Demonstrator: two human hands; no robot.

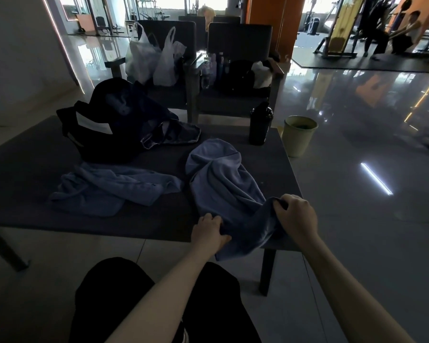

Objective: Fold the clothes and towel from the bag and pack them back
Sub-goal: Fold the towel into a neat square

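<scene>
A blue-grey towel [221, 179] lies crumpled on the right half of the dark table [30, 157], its near end hanging over the front edge. My left hand [208, 231] grips that near end at the table's edge. My right hand [296, 214] grips a raised fold of the same towel a little to the right. A second blue-grey cloth [109, 189] lies rumpled on the table to the left. Behind it stands a black bag [102, 134] with dark denim clothing [169, 134] spilling out of it.
A black bottle [260, 125] stands at the table's far right. A pale green bin [298, 134] sits on the floor beyond the right edge. Dark chairs [238, 70] behind the table hold white plastic bags [154, 58], bottles and another dark bag. People exercise at the far right.
</scene>
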